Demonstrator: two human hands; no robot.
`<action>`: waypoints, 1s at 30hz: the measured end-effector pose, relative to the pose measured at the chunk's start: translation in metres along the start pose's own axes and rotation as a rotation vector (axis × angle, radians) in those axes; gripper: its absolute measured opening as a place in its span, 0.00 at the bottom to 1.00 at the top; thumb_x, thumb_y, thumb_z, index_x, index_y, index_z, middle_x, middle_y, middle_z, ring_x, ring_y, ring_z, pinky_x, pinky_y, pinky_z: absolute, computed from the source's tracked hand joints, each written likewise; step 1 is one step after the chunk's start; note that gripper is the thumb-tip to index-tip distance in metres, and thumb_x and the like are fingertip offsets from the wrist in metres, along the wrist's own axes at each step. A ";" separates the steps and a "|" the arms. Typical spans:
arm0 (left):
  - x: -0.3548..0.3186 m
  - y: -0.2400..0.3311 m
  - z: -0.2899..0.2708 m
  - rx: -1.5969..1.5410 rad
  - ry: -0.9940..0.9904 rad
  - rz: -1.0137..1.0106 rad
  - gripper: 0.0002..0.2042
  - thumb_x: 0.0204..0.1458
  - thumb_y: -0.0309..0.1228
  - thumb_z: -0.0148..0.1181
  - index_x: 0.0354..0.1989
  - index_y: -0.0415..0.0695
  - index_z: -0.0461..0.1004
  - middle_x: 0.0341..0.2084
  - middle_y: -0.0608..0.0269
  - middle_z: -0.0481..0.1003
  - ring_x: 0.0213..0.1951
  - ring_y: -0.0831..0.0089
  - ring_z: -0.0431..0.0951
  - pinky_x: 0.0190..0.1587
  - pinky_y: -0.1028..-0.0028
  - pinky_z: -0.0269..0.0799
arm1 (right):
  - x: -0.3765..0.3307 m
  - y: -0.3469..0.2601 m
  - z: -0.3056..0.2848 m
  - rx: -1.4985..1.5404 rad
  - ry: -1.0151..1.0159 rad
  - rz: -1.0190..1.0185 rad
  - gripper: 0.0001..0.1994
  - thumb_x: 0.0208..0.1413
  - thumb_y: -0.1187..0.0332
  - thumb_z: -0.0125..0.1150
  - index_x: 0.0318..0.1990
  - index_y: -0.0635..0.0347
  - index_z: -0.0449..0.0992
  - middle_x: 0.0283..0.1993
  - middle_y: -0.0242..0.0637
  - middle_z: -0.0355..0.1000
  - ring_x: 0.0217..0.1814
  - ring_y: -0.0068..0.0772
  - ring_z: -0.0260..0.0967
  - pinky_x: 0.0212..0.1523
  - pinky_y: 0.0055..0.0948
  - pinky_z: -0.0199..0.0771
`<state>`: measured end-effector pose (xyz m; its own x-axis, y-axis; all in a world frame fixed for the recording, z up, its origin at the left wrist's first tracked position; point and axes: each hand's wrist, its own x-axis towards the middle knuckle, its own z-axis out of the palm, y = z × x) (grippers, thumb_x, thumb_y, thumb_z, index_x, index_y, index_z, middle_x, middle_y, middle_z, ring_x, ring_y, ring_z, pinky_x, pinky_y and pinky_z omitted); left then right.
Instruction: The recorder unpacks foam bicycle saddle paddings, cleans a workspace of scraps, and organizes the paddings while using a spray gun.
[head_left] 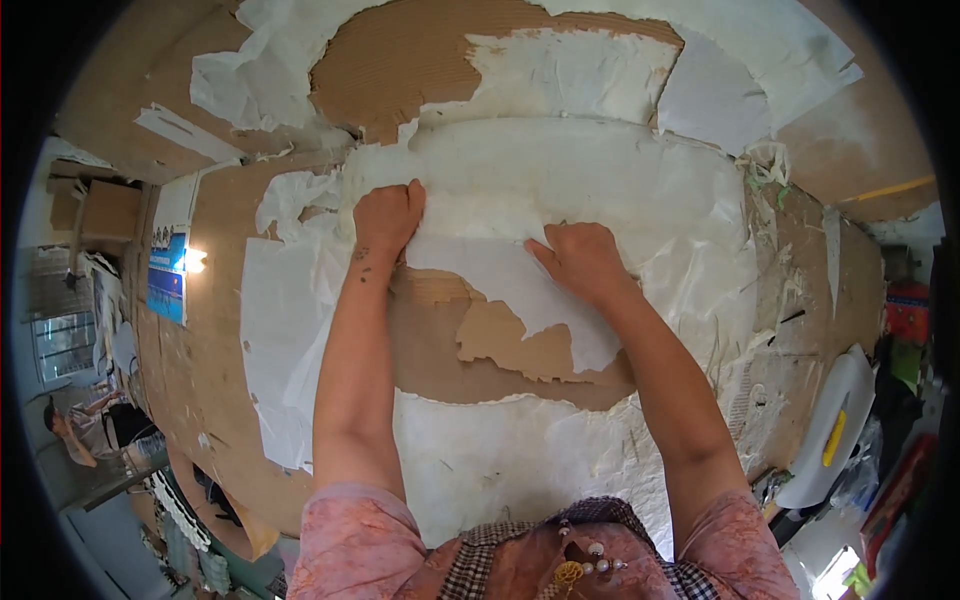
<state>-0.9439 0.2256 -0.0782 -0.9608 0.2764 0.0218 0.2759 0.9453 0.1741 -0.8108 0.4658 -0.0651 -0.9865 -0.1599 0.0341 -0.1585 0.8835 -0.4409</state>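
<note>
Both my arms reach over a cardboard-covered surface layered with torn white sheeting. My left hand [388, 218] is closed in a fist at the left part of the white sheet [475, 265], thumb side up. To the right, my right hand [582, 258] is also closed, its thumb pointing left along the same sheet. A straight edge or fold of the sheet runs between the two fists. My fingers hide exactly how they grip it. Below that edge the sheet ends in a ragged tear, with bare brown cardboard [430, 345] showing beneath.
More torn white sheeting [290, 350] lies at the left and across the far side. A blue printed paper [167, 275] is on the left. A white roll-like object with a yellow-handled tool [834, 438] sits at the right edge. Another person [95, 430] is at the far left.
</note>
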 end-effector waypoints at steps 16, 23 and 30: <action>-0.120 0.082 -0.064 0.062 -0.001 -0.090 0.21 0.54 0.38 0.42 0.17 0.39 0.76 0.16 0.48 0.74 0.22 0.51 0.75 0.29 0.60 0.71 | -0.007 -0.007 -0.003 -0.093 0.098 -0.054 0.15 0.51 0.58 0.55 0.22 0.61 0.72 0.21 0.45 0.70 0.27 0.45 0.70 0.28 0.41 0.69; -0.169 0.075 -0.069 0.041 -0.024 -0.040 0.19 0.53 0.37 0.44 0.17 0.40 0.73 0.18 0.52 0.74 0.23 0.53 0.75 0.27 0.58 0.69 | -0.056 -0.029 -0.010 -0.130 0.181 -0.206 0.11 0.45 0.64 0.61 0.21 0.61 0.70 0.19 0.41 0.68 0.27 0.40 0.68 0.25 0.36 0.70; -0.144 0.078 -0.093 -0.131 -0.162 -0.114 0.18 0.45 0.46 0.56 0.22 0.40 0.73 0.21 0.51 0.73 0.25 0.54 0.73 0.28 0.61 0.68 | -0.051 -0.023 -0.034 -0.127 0.039 -0.146 0.11 0.41 0.64 0.64 0.23 0.61 0.70 0.24 0.39 0.68 0.31 0.39 0.67 0.28 0.33 0.70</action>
<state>-0.7862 0.2436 0.0236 -0.9657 0.2029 -0.1619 0.1493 0.9444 0.2929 -0.7581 0.4686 -0.0258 -0.9532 -0.2753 0.1252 -0.3013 0.9011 -0.3119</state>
